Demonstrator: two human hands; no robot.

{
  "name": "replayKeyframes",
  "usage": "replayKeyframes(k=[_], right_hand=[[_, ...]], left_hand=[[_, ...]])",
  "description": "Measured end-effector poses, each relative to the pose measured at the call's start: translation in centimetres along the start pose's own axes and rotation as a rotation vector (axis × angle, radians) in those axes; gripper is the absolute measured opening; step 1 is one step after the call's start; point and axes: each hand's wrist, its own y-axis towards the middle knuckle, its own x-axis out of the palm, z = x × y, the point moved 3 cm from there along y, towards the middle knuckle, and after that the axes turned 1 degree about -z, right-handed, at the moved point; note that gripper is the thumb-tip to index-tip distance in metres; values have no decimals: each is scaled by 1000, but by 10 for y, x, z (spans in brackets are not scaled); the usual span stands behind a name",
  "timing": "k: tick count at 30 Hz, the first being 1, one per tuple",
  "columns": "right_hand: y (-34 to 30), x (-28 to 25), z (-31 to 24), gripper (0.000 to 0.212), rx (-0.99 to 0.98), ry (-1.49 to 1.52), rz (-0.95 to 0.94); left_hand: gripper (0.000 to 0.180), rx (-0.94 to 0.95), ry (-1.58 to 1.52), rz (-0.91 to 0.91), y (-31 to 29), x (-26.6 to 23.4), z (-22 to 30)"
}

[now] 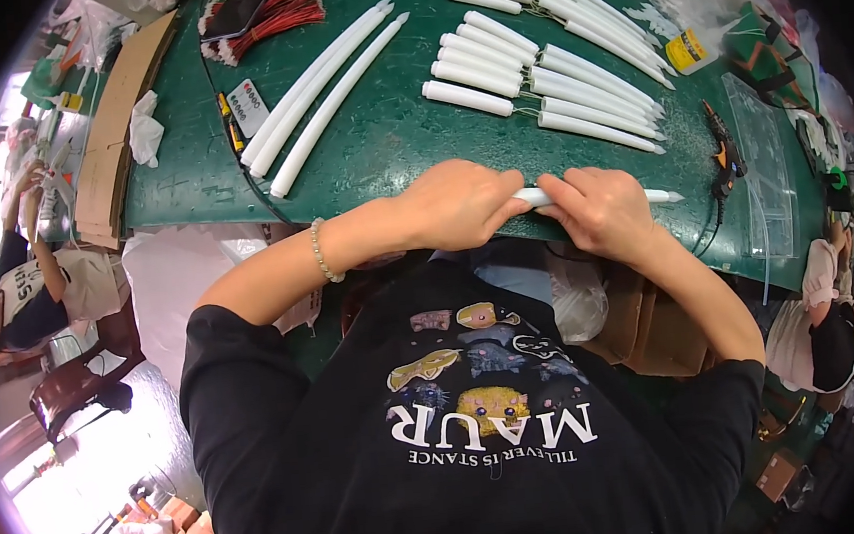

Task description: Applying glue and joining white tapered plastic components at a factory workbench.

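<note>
A white electric taper candle (536,197) lies crosswise in both hands at the near edge of the table. My left hand (457,204) is closed on its left part, and my right hand (601,211) grips it farther right. Past my right hand its flame-shaped tip (664,195) shows; the rest is covered by my fingers. Just beyond are rows of candle halves, with short white tubes (477,67) joined by thin wires to longer tipped pieces (595,103). At the left lie several full-length white candles (334,109), side by side and slanting away from me.
A glue gun (726,158) with its cable lies at the table's right, near a yellow-labelled tub (691,50). Red wire bundles (277,18), a small remote (246,108) and cardboard strips (121,140) are on the left. Other people sit at both sides.
</note>
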Motion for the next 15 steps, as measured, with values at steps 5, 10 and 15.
replayKeyframes(k=[5, 10, 15], right_hand=[[-4, -5, -11, 34, 25, -108, 63], [-2, -17, -16, 37, 55, -185, 241], [-12, -16, -16, 40, 147, -80, 107]], left_hand=[[30, 89, 50, 232, -11, 5, 2], [26, -60, 244, 156, -27, -16, 6], [26, -32, 224, 243, -44, -22, 10]])
